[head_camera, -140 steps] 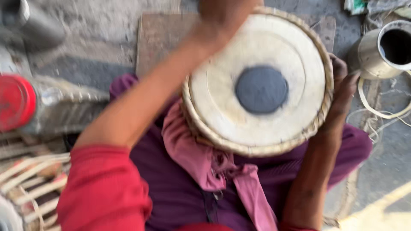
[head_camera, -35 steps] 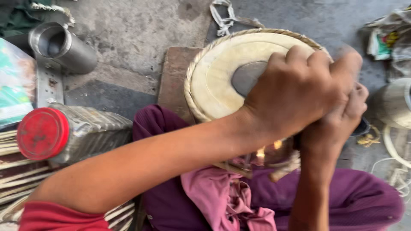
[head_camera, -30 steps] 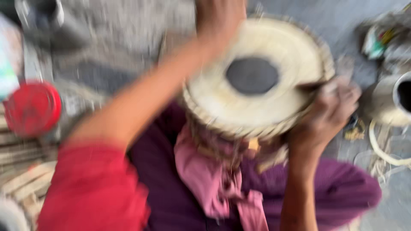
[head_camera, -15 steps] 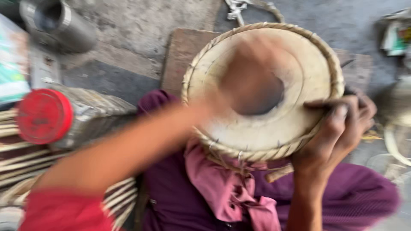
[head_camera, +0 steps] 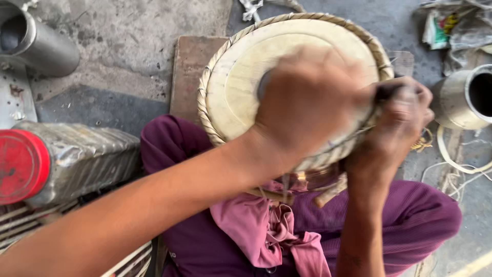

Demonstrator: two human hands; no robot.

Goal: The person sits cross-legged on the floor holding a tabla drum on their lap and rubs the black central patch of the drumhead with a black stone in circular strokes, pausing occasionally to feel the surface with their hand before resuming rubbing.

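The drum (head_camera: 241,87), a round hand drum with a pale skin head and a braided rim, rests on the person's lap against purple trousers (head_camera: 410,215) and a bunched pink cloth (head_camera: 266,231), its head facing the camera above a brown board (head_camera: 187,72) on the concrete floor (head_camera: 128,46). Compared with half a second ago, when the left hand was a blur passing over the dark central patch, the left hand (head_camera: 307,102) now lies lower and to the right, covering most of that patch so that only a sliver of it shows at the hand's left edge; the stroke across the skin thus appears to be repeating rather than ending, which suggests that the rubbing of the head is in mid-course. The left forearm crosses the frame diagonally from lower left, wrist bent down onto the skin, fingers curled into a loose fist; whether they enclose anything cannot be told. The right hand (head_camera: 394,118) remains at the drum's right rim, forearm upright, fingers clenched around a small dark object pressed to the edge. Beside the left knee lies a plastic bottle (head_camera: 77,159) with a red cap (head_camera: 20,166); metal cups stand at upper left (head_camera: 36,41) and right (head_camera: 466,100).
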